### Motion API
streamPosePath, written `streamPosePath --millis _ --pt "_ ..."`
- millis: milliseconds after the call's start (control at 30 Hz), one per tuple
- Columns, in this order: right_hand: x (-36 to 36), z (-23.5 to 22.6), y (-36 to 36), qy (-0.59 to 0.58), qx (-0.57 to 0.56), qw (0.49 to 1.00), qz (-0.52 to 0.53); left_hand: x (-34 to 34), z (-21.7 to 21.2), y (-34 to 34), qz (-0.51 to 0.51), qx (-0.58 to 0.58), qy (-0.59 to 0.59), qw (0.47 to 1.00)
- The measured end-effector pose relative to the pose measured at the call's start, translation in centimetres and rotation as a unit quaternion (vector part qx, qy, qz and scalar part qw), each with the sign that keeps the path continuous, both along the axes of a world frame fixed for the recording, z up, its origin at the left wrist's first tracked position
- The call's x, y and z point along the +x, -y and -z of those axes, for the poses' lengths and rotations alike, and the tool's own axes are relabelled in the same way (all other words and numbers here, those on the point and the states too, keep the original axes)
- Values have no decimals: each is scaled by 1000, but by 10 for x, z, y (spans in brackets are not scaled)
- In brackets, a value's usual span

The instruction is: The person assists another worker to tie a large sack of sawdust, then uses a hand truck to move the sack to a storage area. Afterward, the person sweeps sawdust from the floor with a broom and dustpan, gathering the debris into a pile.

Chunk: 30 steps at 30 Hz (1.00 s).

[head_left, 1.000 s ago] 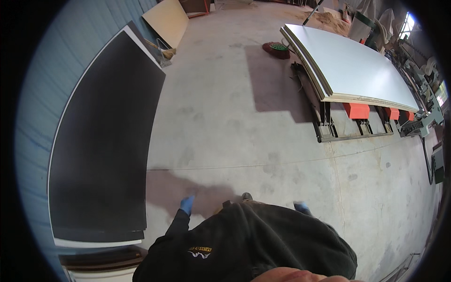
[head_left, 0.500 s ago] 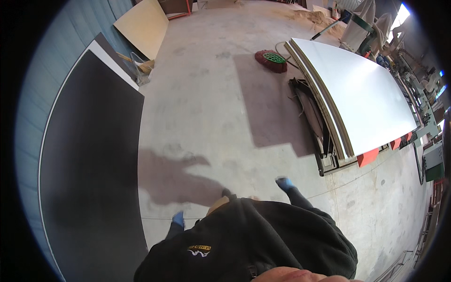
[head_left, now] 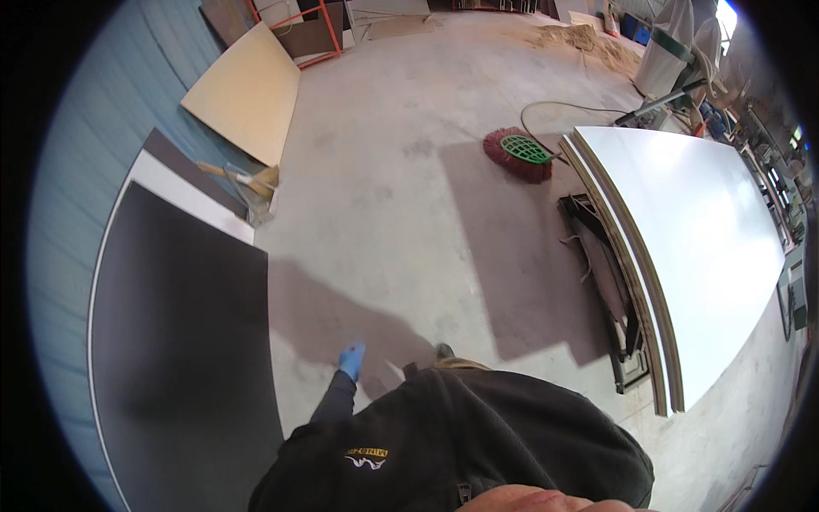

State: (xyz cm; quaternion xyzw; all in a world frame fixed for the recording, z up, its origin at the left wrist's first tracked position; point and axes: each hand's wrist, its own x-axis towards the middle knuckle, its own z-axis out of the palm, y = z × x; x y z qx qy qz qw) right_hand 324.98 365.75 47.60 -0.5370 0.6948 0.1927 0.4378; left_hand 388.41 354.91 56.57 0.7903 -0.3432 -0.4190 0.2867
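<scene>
My left hand [head_left: 351, 361], in a blue glove, hangs low in front of my dark jacket at the end of a dark sleeve. It is small and blurred, so how its fingers lie does not show. Nearest to it on the left is a large black panel [head_left: 183, 333], apart from the hand, that leans near the blue wall. My right hand is hidden from view. To the right lies a stack of white-topped boards [head_left: 682, 230] on a dark metal lift frame [head_left: 627, 346].
A dark red broom head with a green grid [head_left: 522, 154] sits on the floor beside the boards. A pale yellow board [head_left: 247, 94] leans on the blue wall [head_left: 111, 128]. Farther off are an orange rack [head_left: 320, 38], a sawdust heap [head_left: 589, 47] and a dust-collector bag [head_left: 661, 68].
The boards, black panel and broom have shifted down the view as I move forward. My right hand has left the view. My left hand has swung forward and rightward.
</scene>
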Motion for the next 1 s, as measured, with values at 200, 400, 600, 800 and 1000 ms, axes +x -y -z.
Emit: streamPosePath --millis 200,400,600,800,1000 --pt "115 -122 427 104 -265 957 61 75 -1 83 -219 119 -181 951" --pt "199 -161 701 282 -319 899 105 126 28 264 -293 204 -165 919" --pt "127 -92 752 91 -23 990 107 149 36 602 -128 205 -159 957" --pt "-22 -79 757 -7 -122 826 550 76 9 1001 85 14 -81 993" --pt "-174 -210 891 -148 -571 547 594 -53 1 1212 116 -40 -120 985"
